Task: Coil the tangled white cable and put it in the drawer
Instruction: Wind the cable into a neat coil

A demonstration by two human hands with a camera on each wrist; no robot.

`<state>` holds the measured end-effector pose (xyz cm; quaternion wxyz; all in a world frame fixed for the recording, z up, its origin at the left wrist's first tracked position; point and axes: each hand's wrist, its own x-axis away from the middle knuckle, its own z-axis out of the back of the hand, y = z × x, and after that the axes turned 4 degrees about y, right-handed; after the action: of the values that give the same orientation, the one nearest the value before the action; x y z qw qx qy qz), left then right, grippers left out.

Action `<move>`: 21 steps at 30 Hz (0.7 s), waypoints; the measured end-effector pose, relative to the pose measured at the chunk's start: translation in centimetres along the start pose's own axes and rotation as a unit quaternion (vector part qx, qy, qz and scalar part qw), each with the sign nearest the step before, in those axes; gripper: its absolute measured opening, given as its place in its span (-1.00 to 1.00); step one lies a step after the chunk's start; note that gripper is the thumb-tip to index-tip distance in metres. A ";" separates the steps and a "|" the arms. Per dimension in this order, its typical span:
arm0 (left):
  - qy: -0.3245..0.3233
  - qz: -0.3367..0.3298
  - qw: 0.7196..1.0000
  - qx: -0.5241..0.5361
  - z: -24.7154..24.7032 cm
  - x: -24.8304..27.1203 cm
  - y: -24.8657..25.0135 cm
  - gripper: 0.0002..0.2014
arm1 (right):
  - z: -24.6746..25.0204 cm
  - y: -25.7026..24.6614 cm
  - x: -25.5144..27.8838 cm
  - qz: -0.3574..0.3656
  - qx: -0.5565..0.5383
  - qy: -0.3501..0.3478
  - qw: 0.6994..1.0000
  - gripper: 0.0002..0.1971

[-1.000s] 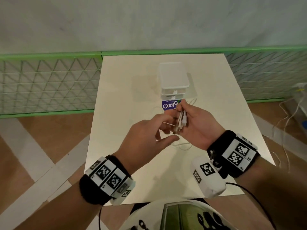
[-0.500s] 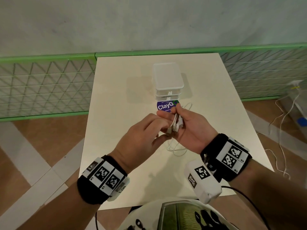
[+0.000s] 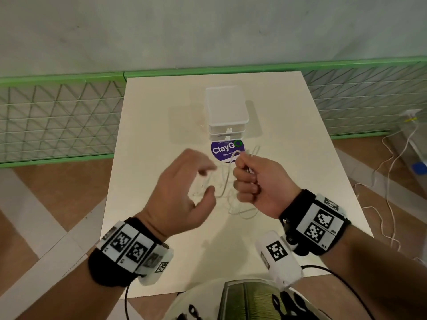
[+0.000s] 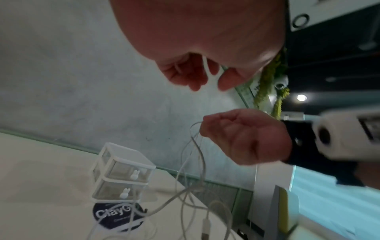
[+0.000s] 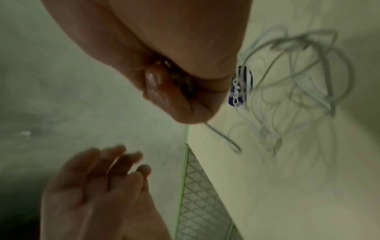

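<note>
The tangled white cable (image 3: 227, 179) hangs in loose loops between my two hands, and its lower loops lie on the cream table (image 3: 161, 112). My right hand (image 3: 245, 174) is a fist gripping a bundle of cable strands in front of the drawers. My left hand (image 3: 209, 181), blurred, is just to its left with fingers curled. In the left wrist view a cable strand (image 4: 205, 68) runs between its fingers and thumb. The small white two-drawer unit (image 3: 227, 107) stands beyond my hands with both drawers shut.
A purple ClayGo sticker (image 3: 221, 150) lies on the table in front of the drawers. A green mesh fence (image 3: 57, 118) runs behind the table. Other white cords (image 3: 390, 181) trail on the floor to the right. The table's front edge is near my wrists.
My left hand has moved away to the left from the right hand, drawing a strand with it. The right hand has closed from an open pinch into a fist around the cable.
</note>
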<state>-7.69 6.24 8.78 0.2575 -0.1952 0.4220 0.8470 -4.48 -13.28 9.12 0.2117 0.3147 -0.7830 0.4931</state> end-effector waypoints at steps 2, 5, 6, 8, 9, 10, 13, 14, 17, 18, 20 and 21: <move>-0.051 0.015 0.998 0.017 0.0 -1.6 0.1 -0.39 | 0.1 -0.9 0.7 -0.053 0.143 -0.053 0.987 -0.59; -0.215 0.003 0.975 0.055 -1.5 -3.5 1.6 -0.28 | -0.9 -1.5 2.0 -0.090 0.388 -0.116 0.910 -0.56; -0.257 0.038 0.962 0.081 -2.2 -3.6 1.7 -0.32 | -1.1 -1.9 2.4 -0.083 0.442 -0.121 0.885 -0.53; -0.269 0.146 0.939 0.158 -3.1 -3.5 1.2 -0.46 | -1.2 -3.2 3.2 -0.044 0.485 -0.118 0.865 -0.53; -0.257 0.197 0.925 0.198 -3.4 -3.3 0.6 -0.58 | -1.0 -4.1 3.4 -0.016 0.474 -0.116 0.873 -0.55; -0.244 0.243 0.909 0.237 -3.5 -3.1 0.2 -0.71 | -0.6 -5.1 3.5 0.012 0.446 -0.114 0.887 -0.55; -0.196 0.320 0.866 0.332 -3.4 -2.8 -0.1 -0.88 | 0.9 -7.2 3.2 0.072 0.336 -0.100 0.934 -0.52; -0.186 0.326 0.863 0.338 -3.4 -2.8 0.1 -0.85 | 1.4 -7.3 3.0 0.085 0.299 -0.095 0.946 -0.52; -0.199 0.325 0.867 0.321 -3.7 -2.7 0.0 -0.78 | 2.1 -6.6 2.2 0.114 0.188 -0.067 0.973 -0.55; -0.210 0.329 0.866 0.314 -3.9 -2.6 -0.2 -0.75 | 2.2 -6.2 1.8 0.122 0.161 -0.058 0.978 -0.56; -0.214 0.338 0.869 0.291 -4.2 -2.4 -0.3 -0.71 | 2.1 -5.1 1.0 0.133 0.126 -0.033 0.983 -0.58; -0.205 0.340 0.876 0.273 -4.2 -2.5 -0.3 -0.69 | 2.0 -4.5 0.5 0.134 0.114 -0.017 0.984 -0.58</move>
<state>-5.05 2.32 7.56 0.0773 0.2167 0.6145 0.7546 -1.72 -16.69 11.52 0.0937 0.2372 -0.7602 0.5975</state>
